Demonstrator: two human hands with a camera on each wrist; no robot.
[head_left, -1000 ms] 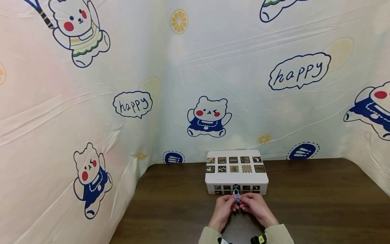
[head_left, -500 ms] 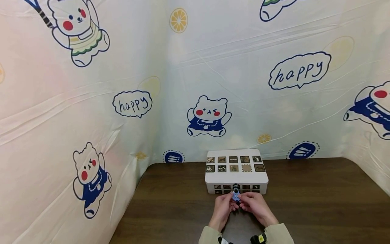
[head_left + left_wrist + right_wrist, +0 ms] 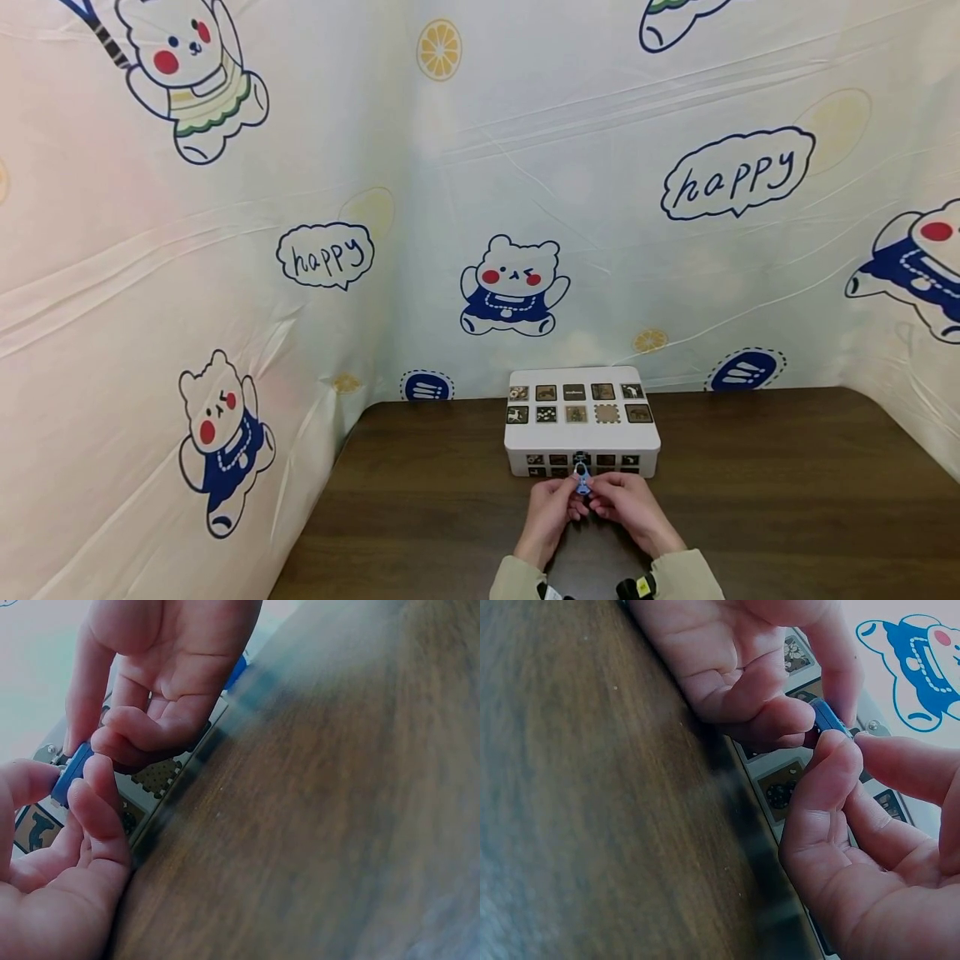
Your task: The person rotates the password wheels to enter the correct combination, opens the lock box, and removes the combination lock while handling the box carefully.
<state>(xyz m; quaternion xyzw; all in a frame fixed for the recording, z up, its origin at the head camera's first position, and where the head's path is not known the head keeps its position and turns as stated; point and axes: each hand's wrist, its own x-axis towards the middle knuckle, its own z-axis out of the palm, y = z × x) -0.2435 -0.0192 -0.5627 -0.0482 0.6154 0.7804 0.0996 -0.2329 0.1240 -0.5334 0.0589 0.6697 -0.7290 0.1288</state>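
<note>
A small blue padlock (image 3: 582, 485) with a metal shackle hangs at the front of a white tin box (image 3: 558, 431) printed with dark picture squares. My left hand (image 3: 546, 515) pinches the padlock's left side between thumb and fingers. From the right, my right hand (image 3: 630, 508) pinches the other side in the same way. In the left wrist view the padlock (image 3: 73, 777) shows edge-on between both sets of fingertips. The right wrist view also has the padlock (image 3: 826, 718) between the fingers, its face turned away. Fingers partly cover its body.
Under the box is a dark brown wooden table (image 3: 420, 492). A pale cloth (image 3: 600, 192) with bears and "happy" bubbles hangs behind and along both sides, close to the box's back edge. Light sleeves (image 3: 517, 578) and wrist-worn cameras (image 3: 636, 588) sit at the bottom.
The hands stay in place at the box front. The padlock's face tilted into fuller view half a second ago and now shows narrower between the thumbs.
</note>
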